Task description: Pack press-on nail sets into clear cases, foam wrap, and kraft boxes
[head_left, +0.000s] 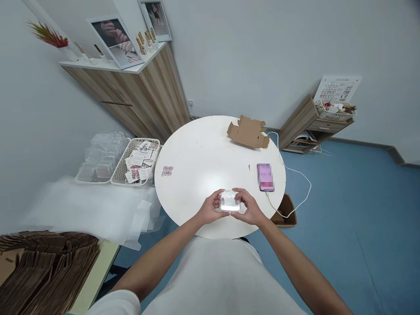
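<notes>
Between my two hands is a small clear plastic box (230, 201), held over the near part of the round white table (203, 153). My left hand (211, 208) grips its left side, and my right hand (247, 208) grips its right side, with thumbs along the near edge. What the box contains, if anything, I cannot make out. A small set of reddish pieces in rows (167, 171) lies at the table's left. Toward the far right edge rests an unfolded brown cardboard box (248, 131). A phone (265, 177) with a blurred screen lies to the right of my hands.
A white cable (303, 201) loops from the phone off the table's right side. Left of the table stand a basket of cards (120, 175), stacked clear plastic boxes (100, 162), white sheets (88, 214) and flat cardboard (49, 271). Below right is a cardboard box (290, 218).
</notes>
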`<state>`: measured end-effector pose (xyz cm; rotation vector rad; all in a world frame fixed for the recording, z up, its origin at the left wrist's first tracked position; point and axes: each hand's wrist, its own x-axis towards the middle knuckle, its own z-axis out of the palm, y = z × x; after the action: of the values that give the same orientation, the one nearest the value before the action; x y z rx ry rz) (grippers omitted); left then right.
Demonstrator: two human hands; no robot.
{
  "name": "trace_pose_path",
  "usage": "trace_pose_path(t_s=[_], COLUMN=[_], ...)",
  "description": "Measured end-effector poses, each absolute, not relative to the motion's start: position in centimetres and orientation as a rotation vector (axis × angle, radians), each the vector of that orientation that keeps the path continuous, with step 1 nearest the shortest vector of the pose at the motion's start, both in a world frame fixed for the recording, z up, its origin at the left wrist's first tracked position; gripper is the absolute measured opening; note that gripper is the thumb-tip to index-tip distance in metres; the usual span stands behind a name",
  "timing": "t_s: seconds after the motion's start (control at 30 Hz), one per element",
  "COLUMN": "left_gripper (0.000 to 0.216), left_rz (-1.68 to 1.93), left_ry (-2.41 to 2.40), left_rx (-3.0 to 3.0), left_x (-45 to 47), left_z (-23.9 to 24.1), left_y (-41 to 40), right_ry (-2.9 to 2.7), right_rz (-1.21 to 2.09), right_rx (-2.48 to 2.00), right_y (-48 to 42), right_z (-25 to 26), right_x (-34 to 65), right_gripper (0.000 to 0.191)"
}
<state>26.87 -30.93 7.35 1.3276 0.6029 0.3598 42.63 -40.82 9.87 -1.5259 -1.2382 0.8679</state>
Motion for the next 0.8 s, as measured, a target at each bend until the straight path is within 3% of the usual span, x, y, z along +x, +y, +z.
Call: trace_pose_path(t_s=[0.23, 0.5, 0.63, 0.8], left_gripper=[0.081, 0.045, 0.04, 0.037], left_rz=[0.33, 0.267, 0.236, 0.226], left_ry=[0.566, 0.711, 0.713, 0.731], left_rx=[1.243, 1.219, 1.227, 1.266], left_x=[26.1, 25.4, 25.7, 25.2], left_z=[7.1, 5.9, 5.5, 4.8], left_y=[-30.5, -31.2, -31.7, -32.0], right_ry=[-1.278, -1.262, -1.213, -1.06], right_rz=[0.88, 0.912, 1.004, 1.112], right_rx=[-1.513, -1.619, -1.643, -1.66], right_y=[-40.4, -42.4, -42.8, -43.0], right_z=[9.4, 8.4, 8.4, 8.5], right_x=[42.7, 42.7, 43.0, 43.5], right_gripper=[0.037, 0.045, 0.056, 0.033])
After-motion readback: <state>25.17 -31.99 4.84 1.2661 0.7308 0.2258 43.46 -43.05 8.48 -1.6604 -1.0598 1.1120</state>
